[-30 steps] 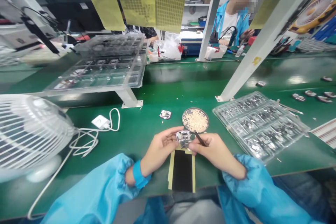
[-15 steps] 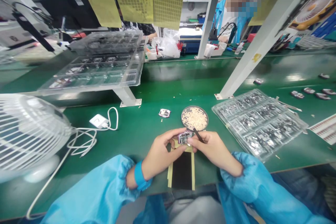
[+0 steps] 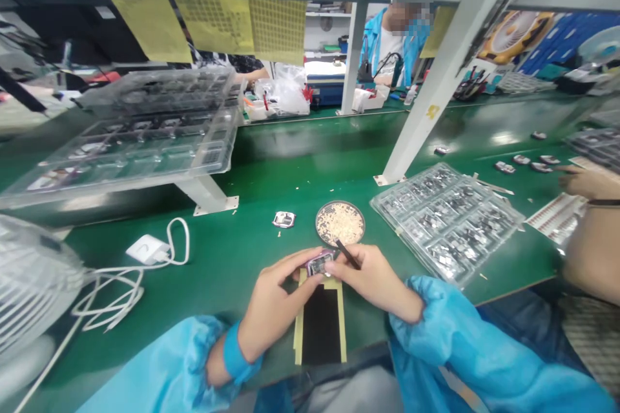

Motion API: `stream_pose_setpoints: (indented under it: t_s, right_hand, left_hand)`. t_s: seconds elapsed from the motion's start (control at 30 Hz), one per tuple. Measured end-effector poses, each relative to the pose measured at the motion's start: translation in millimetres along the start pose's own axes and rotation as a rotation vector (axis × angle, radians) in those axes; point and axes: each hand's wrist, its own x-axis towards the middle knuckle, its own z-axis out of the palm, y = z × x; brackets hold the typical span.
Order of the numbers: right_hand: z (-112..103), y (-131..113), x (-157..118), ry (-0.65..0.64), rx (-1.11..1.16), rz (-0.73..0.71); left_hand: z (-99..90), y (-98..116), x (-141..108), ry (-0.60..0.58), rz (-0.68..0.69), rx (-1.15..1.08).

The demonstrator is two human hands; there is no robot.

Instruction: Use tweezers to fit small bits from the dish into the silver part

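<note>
- A small silver rectangular metal module [image 3: 320, 263] is pinched above the green bench [image 3: 271, 174] by the left hand [image 3: 271, 300]
- Thin black tweezers [image 3: 347, 253] are gripped by the right hand [image 3: 372, 277]
- A slip could likely scatter the round dish of pale tiny parts [image 3: 340, 223]

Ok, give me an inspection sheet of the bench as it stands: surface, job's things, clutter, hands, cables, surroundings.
Surface: green bench mat, small scraps scattered on it.
Job's things: small metal part held over a black pad; round dish of pale bits just beyond.
Clutter: loose metal piece; clear parts tray to the right; stacked clear trays on a raised stand.
Hands: left hand pinches the part; right hand holds dark tweezers at it.
Cables: white charger with looped cord.
Surroundings: white fan at left; a co-worker's arm at right; another person at the far bench.
</note>
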Motion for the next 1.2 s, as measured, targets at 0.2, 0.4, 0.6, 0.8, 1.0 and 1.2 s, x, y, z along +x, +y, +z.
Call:
stream_pose_setpoints:
  t_s: [0.2,0.4,0.6,0.8,1.0,1.2]
  right_hand:
    - [7.2,-12.1,8.1,0.022,0.173,-0.183]
    - [13.8,-17.6,26.5,-0.073,0.401,-0.172]
    - [15.4,1.2,31.0,-0.065,0.441,-0.134]
    - [19.7,2.9,27.9,-0.071,0.506,-0.181]
    - [24.6,-0.9,28.4,-0.052,0.513,-0.144]
    - [28.4,2.7,33.8,-0.085,0.527,-0.093]
  left_hand:
    - [-2.7,-2.1,6.0,-0.001,-0.229,-0.374]
    - [-7.9,0.2,13.9,0.055,-0.276,-0.518]
    - [-6.2,0.0,14.6,0.054,-0.271,-0.476]
    - [-4.7,-6.0,11.5,0.061,-0.249,-0.426]
    - [-2.4,-7.5,9.2,0.050,-0.264,-0.409]
    - [-0.2,-9.4,14.8,0.144,-0.129,-0.312]
